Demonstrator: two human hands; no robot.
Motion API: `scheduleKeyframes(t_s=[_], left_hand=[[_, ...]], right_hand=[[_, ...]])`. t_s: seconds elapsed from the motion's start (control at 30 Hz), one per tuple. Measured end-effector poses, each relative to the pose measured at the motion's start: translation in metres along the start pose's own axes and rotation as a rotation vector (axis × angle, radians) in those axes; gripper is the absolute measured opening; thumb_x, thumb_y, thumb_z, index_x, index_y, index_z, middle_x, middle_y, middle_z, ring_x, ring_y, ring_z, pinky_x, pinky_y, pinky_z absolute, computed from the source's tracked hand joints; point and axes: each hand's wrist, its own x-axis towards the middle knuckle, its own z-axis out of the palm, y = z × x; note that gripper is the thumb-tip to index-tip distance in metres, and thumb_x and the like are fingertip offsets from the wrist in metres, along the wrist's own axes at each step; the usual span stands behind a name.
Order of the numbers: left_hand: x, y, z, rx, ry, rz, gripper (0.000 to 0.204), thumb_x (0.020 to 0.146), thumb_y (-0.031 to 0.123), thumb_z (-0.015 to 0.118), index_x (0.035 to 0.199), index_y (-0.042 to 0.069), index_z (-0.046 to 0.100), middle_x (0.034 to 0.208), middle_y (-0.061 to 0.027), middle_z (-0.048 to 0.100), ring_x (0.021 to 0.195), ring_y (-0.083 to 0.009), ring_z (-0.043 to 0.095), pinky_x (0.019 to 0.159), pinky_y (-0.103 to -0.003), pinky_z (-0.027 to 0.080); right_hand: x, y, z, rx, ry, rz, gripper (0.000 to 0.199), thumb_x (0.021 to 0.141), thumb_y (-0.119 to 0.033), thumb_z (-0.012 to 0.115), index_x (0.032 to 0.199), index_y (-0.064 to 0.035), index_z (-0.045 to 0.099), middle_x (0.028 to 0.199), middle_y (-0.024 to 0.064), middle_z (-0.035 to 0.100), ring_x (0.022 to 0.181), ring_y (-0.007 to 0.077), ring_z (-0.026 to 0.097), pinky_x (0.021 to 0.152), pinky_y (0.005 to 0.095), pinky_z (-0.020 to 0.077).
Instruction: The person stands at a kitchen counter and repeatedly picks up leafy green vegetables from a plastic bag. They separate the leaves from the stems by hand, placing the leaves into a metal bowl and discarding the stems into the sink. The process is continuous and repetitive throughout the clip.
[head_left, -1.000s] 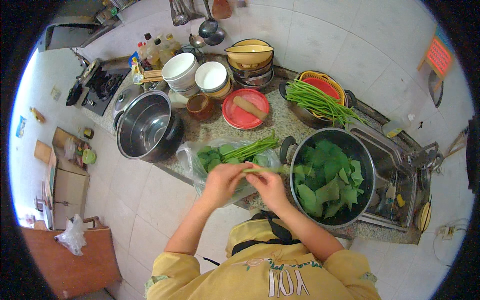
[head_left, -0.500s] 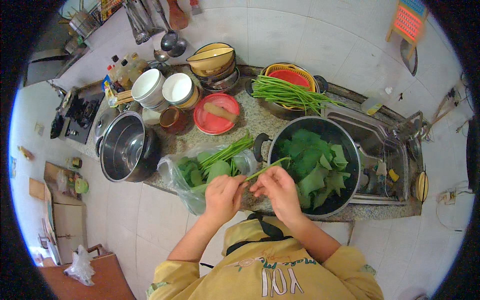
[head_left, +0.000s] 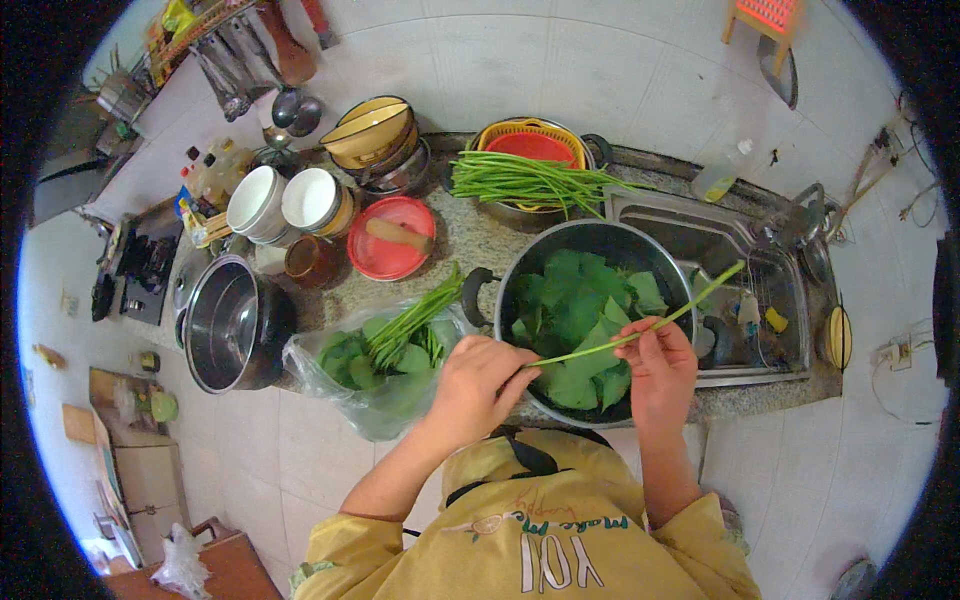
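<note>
A long green stem (head_left: 585,350) stretches between my two hands above the pot. My left hand (head_left: 484,388) pinches its lower end, near the pot's front left rim. My right hand (head_left: 660,365) grips it further along, and its tip sticks out up and to the right towards the sink. Below lies a large dark pot (head_left: 648,236) with broad green leaves (head_left: 585,290) in it. Left of the pot is a clear plastic bag (head_left: 335,395) holding leaves and a bundle of green stems (head_left: 420,318).
Behind the pot, green stems (head_left: 540,180) lie across a yellow basket in another pot. The sink (head_left: 740,235) is on the right. A red dish (head_left: 385,255), white bowls (head_left: 310,197) and an open steel pot (head_left: 232,325) stand on the left.
My right hand has moved right along with the stem, which now reaches out over the pot. My left hand has shifted slightly right. The whole view has shifted a little.
</note>
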Motion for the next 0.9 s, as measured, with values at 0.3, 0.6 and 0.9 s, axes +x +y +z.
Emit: scheduleKeyframes(t_s=[0.3, 0.6, 0.9], left_hand=[[0.016, 0.006, 0.013, -0.991, -0.187, -0.422, 0.046, 0.078, 0.023, 0.062, 0.118, 0.005, 0.047, 0.101, -0.0044, 0.055, 0.092, -0.0121, 0.051, 0.081, -0.027, 0.04], [0.021, 0.017, 0.03, -1.42, -0.035, -0.479, 0.069, 0.074, 0.046, 0.058, 0.123, 0.001, 0.038, 0.113, -0.0141, 0.051, 0.105, -0.0221, 0.048, 0.091, -0.036, 0.036], [0.029, 0.059, 0.039, -0.894, 0.051, -0.58, 0.023, 0.077, 0.002, 0.057, 0.1, 0.001, 0.055, 0.08, -0.006, 0.061, 0.071, -0.0117, 0.059, 0.062, -0.022, 0.046]], right_hand=[[0.014, -0.02, -0.042, 0.103, 0.096, -0.08, 0.013, 0.087, -0.012, 0.048, 0.094, -0.001, 0.051, 0.088, 0.0095, 0.056, 0.079, 0.0191, 0.058, 0.07, 0.0276, 0.0484], [0.024, -0.019, -0.065, 0.216, 0.076, 0.006, 0.014, 0.087, -0.011, 0.048, 0.096, -0.0014, 0.051, 0.091, 0.0092, 0.056, 0.085, 0.0206, 0.056, 0.075, 0.0288, 0.0467], [0.027, -0.003, -0.069, 0.445, 0.029, 0.228, 0.012, 0.087, -0.009, 0.046, 0.096, -0.0023, 0.049, 0.09, 0.0079, 0.055, 0.087, 0.0205, 0.055, 0.079, 0.0299, 0.0462]])
